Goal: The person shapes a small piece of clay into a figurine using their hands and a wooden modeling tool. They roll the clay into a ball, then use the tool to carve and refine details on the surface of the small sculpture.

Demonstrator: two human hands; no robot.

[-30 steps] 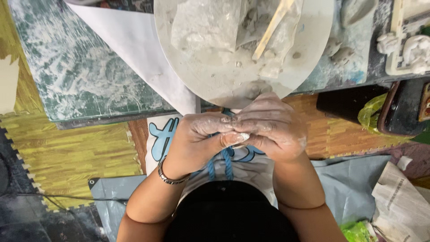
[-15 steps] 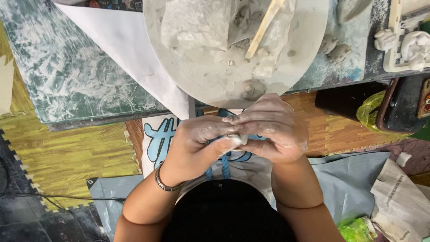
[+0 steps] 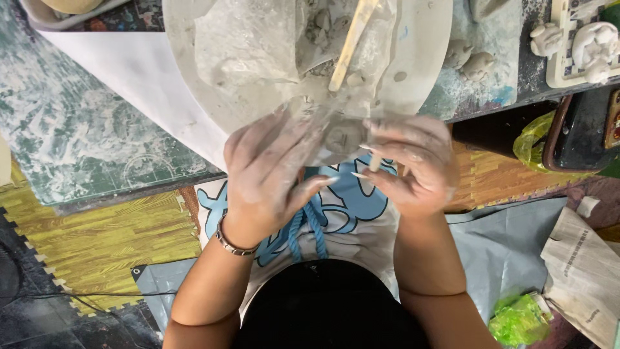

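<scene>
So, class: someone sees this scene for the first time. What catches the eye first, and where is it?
Two clay-dusted hands, left hand and right hand, meet at the table edge around a small clay lump. Just above them sits a round grey board with clay bits and a wooden stick.

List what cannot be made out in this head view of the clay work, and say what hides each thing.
- Small clay piece: only a grey disc shows between the left hand and right hand; fingers and a clear plastic sheet hide its edges.
- Round board: top cut off by the frame.
- Wooden stick: upper end runs out of frame.
- White clay figures: too small to identify.
</scene>
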